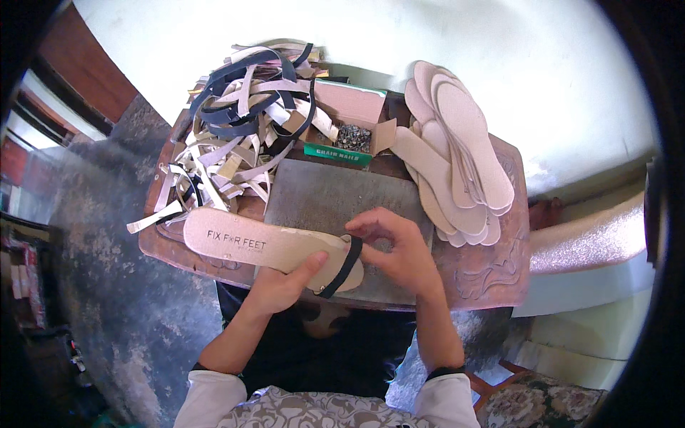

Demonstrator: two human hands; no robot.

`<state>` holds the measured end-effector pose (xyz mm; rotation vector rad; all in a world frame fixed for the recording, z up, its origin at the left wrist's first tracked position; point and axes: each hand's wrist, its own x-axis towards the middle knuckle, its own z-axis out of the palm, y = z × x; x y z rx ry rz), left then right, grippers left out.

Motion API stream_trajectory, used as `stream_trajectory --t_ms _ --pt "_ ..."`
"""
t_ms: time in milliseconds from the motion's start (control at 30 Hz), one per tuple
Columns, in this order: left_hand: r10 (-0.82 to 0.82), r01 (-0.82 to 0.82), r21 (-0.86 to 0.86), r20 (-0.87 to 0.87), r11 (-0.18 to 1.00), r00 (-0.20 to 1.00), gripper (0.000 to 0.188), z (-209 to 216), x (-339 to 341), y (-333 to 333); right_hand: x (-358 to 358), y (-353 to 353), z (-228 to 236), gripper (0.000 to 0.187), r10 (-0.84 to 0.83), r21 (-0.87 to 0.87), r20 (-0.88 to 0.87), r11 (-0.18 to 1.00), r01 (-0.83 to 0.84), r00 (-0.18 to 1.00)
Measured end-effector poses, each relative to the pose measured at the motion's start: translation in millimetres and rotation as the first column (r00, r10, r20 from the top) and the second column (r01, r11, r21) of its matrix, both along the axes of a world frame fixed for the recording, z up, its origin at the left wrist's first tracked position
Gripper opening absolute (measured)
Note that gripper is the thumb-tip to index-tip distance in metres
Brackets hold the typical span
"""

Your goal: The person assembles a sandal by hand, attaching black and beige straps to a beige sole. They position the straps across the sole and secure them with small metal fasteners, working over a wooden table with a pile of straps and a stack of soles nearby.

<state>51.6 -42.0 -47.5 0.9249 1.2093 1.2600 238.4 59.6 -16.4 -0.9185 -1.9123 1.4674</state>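
My left hand (289, 284) is closed on the edge of a beige shoe insole (214, 232), thumb on top and fingers underneath. Dark printing marks the wide left end of this sole, which I hold tilted above the near part of a dark flat slab (342, 189). A black strap (346, 269) crosses the sole near its right end. With bent fingers, my right hand (392, 246) pinches the strap's far end at the sole's edge. The thumb partly hides that contact.
A heap of black, white and beige strips (239, 118) covers the table's left. Behind the slab, an opened green cardboard box (335, 154) contains small metal nails (354, 137). Beige insoles (467, 143) lie piled at right on the carved wooden table (492, 274), against a pale wall.
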Motion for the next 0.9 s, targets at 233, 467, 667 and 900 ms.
stream_trajectory --t_ms 233,467,667,900 --pt "0.135 -0.136 0.0 -0.091 0.991 0.987 0.023 -1 3 4 1 -4 1 0.034 0.03 0.462 0.088 0.884 -0.068 0.996" --pt "0.214 -0.207 0.081 -0.093 0.975 0.972 0.022 -1 -15 13 4 57 11 0.026 -0.171 0.397 0.146 0.912 0.1 0.975" --pt "0.238 -0.236 0.055 -0.03 0.97 0.971 0.022 -7 -13 16 -33 122 13 0.012 -0.229 0.565 0.188 0.82 0.085 0.955" --pt "0.225 -0.225 0.0 0.009 0.974 0.974 0.024 -2 -17 21 -74 146 -19 0.012 -0.329 0.598 0.667 0.772 -0.216 0.669"
